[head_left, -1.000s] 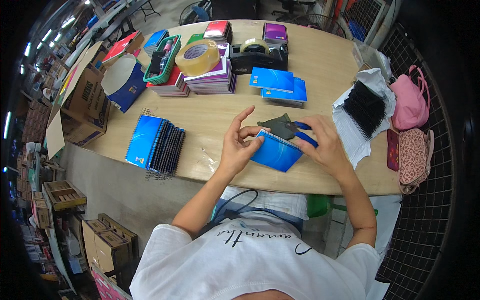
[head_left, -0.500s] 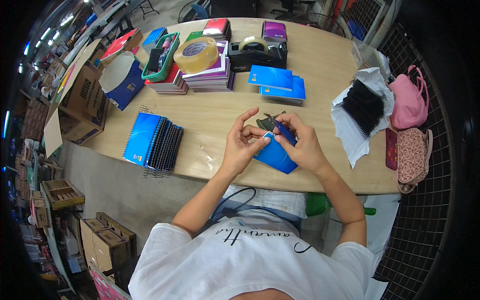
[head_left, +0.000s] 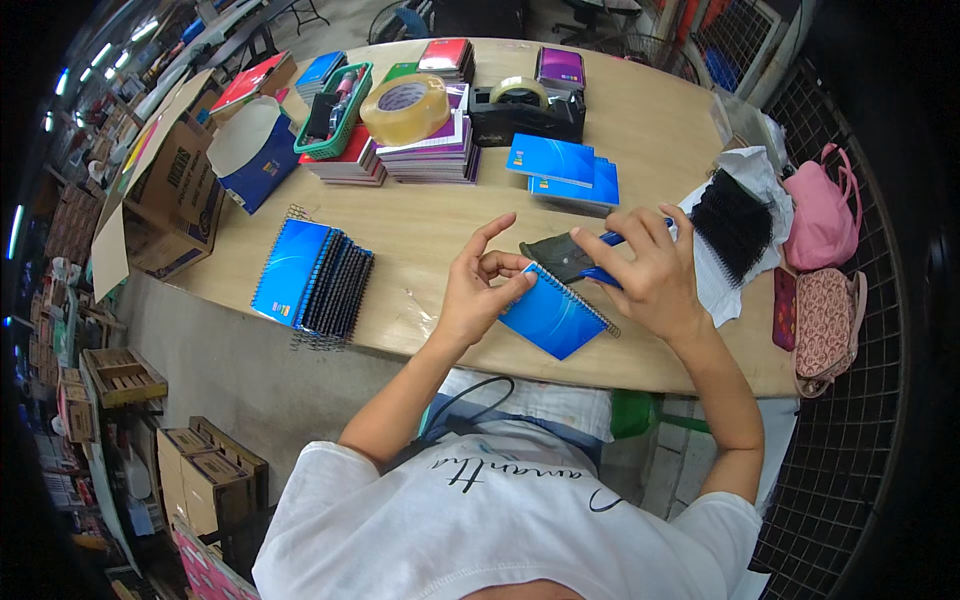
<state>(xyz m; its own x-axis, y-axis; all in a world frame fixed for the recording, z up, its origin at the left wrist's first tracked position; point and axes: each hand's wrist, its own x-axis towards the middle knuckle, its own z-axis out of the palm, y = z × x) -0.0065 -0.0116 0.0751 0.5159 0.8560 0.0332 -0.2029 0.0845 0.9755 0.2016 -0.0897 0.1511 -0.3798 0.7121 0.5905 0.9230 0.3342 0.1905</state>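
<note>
A small blue notebook (head_left: 555, 315) with a dark wire spiral along its upper right edge is pinched at its top corner by my left hand (head_left: 475, 295), thumb against fingers. My right hand (head_left: 655, 272) is curled around blue-handled pliers (head_left: 600, 275), just right of the spiral; their jaws are hard to make out. A dark grey-green pad (head_left: 553, 256) lies on the table behind the notebook. To the left stands a row of blue spiral notebooks (head_left: 292, 268), and two stacks of blue booklets (head_left: 550, 160) lie farther back.
Behind my hands are a black tape dispenser (head_left: 530, 122), a large tape roll (head_left: 405, 108), purple booklets (head_left: 430, 160) and a green basket (head_left: 340, 135). Black wire spirals (head_left: 735, 222) on white paper, a pink bag (head_left: 822, 208) and a patterned pouch (head_left: 825, 325) lie right. A cardboard box (head_left: 170, 205) stands left.
My right hand has moved right with the pliers, away from the notebook's top corner, uncovering the spiral edge. My left hand still pinches the notebook in nearly the same place.
</note>
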